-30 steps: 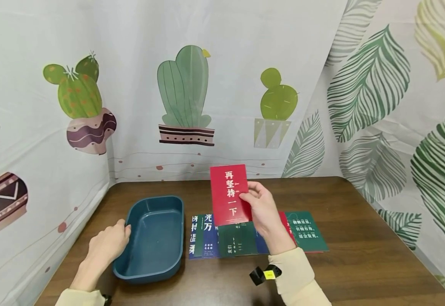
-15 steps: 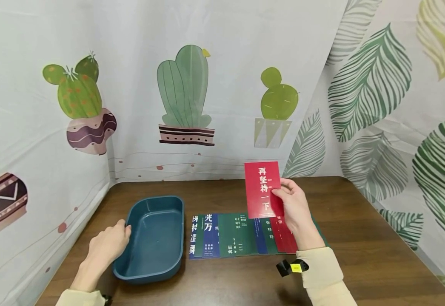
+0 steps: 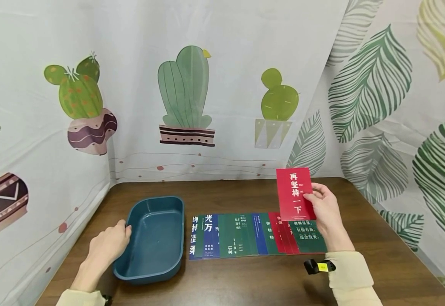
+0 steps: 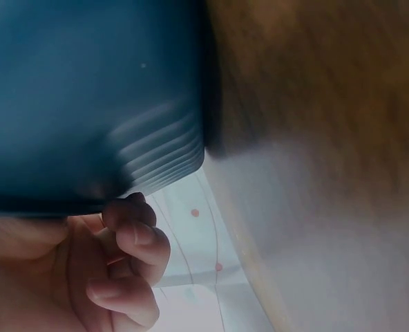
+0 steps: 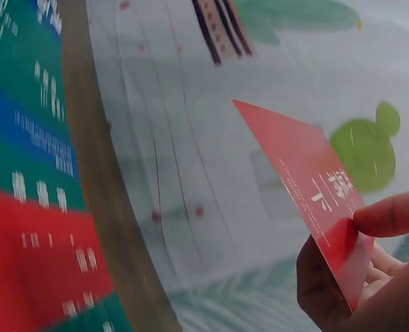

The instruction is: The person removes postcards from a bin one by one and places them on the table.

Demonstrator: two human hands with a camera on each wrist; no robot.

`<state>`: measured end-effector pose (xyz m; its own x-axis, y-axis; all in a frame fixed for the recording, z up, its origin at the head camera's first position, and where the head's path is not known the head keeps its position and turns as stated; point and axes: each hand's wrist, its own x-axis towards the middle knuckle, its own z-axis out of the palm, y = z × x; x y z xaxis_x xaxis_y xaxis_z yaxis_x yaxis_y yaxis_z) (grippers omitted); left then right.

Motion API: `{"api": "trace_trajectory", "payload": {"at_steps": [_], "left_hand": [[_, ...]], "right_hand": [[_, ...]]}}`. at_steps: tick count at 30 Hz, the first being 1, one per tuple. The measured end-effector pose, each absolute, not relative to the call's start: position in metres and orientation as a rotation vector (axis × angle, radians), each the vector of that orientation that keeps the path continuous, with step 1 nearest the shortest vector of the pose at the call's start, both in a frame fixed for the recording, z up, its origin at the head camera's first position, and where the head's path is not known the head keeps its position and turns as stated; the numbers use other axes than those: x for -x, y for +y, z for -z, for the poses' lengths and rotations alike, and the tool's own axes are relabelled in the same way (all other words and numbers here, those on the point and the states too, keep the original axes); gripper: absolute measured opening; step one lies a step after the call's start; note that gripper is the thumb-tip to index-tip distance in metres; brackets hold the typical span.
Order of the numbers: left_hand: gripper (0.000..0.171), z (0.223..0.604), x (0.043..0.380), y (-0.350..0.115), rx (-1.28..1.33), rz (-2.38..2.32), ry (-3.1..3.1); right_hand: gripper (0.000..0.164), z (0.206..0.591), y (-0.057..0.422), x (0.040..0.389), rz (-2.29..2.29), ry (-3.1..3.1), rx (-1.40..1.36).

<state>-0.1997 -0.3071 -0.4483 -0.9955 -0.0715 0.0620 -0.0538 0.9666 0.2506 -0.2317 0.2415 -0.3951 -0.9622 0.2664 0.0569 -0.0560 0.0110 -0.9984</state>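
My right hand (image 3: 327,212) pinches a red card (image 3: 293,191) with white characters between thumb and fingers. The card is held up over the right end of an overlapping row of cards (image 3: 226,238) in blue, green and red. In the right wrist view, the thumb presses the face of the red card (image 5: 315,187) and the other fingers lie behind it. At the left, my left hand (image 3: 109,242) grips the left rim of a dark blue plastic basin (image 3: 157,238). Curled fingers (image 4: 139,238) show beside the basin's wall in the left wrist view.
The wooden table (image 3: 245,280) bears the basin and the cards. A white cloth (image 3: 230,85) printed with cacti and leaves hangs behind and beside it. The rightmost card (image 3: 310,238) in the row is green.
My right hand has moved to the right with the red card, from above the middle of the row to above its right end. The left hand and basin have stayed in place.
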Motion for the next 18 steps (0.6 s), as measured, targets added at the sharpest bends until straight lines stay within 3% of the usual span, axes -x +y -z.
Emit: {"api": "trace_trajectory", "payload": {"at_steps": [9, 18], "left_hand": [[0.037, 0.45, 0.2, -0.307, -0.082, 0.375, -3.029], [0.036, 0.45, 0.198, -0.308, -0.088, 0.378, -3.022]], "right_hand": [[0.046, 0.416, 0.29, 0.238, -1.776, -2.26, 0.348], [0.05, 0.435, 0.32, 0.234, -1.622, -2.627, 0.211]]}}
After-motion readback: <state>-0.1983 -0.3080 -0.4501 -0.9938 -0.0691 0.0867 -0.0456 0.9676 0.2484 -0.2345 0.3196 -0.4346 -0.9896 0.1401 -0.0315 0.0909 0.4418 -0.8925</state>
